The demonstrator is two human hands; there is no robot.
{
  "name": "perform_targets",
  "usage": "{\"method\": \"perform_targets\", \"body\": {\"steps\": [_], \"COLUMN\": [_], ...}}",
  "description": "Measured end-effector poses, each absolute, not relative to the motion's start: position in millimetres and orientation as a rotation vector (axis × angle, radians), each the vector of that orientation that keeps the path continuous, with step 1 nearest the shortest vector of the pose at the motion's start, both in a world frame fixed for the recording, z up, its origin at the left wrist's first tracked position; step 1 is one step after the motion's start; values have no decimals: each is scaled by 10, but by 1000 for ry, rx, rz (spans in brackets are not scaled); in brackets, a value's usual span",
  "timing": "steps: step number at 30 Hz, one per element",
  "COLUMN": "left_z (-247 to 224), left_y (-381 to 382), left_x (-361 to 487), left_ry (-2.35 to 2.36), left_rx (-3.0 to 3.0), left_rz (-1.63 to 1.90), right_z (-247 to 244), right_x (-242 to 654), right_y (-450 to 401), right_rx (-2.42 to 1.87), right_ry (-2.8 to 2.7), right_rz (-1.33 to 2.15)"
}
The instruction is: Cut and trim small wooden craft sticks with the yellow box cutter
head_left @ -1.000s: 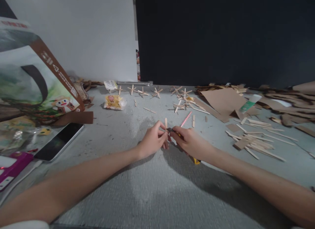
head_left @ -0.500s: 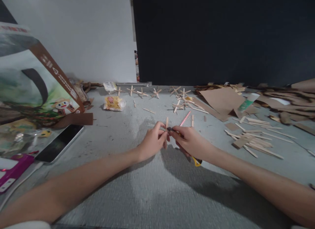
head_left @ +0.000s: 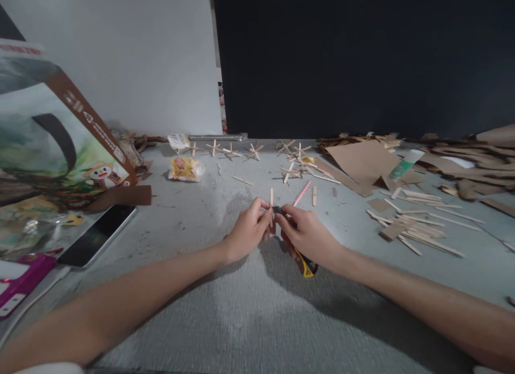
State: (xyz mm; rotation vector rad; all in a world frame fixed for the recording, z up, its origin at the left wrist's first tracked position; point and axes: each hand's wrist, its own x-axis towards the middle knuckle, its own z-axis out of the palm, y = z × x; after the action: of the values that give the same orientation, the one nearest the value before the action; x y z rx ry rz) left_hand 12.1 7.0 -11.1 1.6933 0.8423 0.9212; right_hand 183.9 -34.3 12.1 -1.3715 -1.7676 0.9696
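Near the middle of the grey table, my left hand (head_left: 248,230) pinches a small upright wooden stick (head_left: 271,197). My right hand (head_left: 308,234) is closed around a yellow and black tool (head_left: 306,268), which looks like a cutter or pliers. The tool's dark tip (head_left: 277,210) meets the stick at my left fingertips. Beyond my right hand lie a pink striped straw (head_left: 302,193) and a short wooden piece (head_left: 314,196). Further back stand several small star-shaped stick figures (head_left: 254,151).
Loose wooden sticks (head_left: 426,232), cardboard (head_left: 358,165) and a green-white glue tube (head_left: 406,165) lie on the right. At the left are a phone (head_left: 97,235), a purple power strip (head_left: 30,283) and a large printed bag (head_left: 52,132). A yellow packet (head_left: 185,169) lies at the back.
The yellow handle end under my right hand has swung left and slightly down, and my right hand has turned a little. My left hand keeps its pinch on the stick.
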Motion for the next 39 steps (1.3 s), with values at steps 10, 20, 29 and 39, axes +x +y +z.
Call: {"method": "perform_targets", "body": {"steps": [10,20,29,39], "left_z": [-126,-127,-111,-157], "left_y": [61,99,106,165], "left_x": [133,164,157,142], "left_ry": [866,827,816,792], "left_rx": [1690,1501,1540,1577], "left_rz": [935,902,934,901], "right_z": [124,73,50,78], "right_x": [1780,1743,1747,1779], "right_y": [-392,-360,-340,-305], "right_rx": [-1338,-1276,-1277,-1200], "right_ry": [-1682,-1487,-1480,-1480], "right_rz": [1068,1279,1245,1347]}}
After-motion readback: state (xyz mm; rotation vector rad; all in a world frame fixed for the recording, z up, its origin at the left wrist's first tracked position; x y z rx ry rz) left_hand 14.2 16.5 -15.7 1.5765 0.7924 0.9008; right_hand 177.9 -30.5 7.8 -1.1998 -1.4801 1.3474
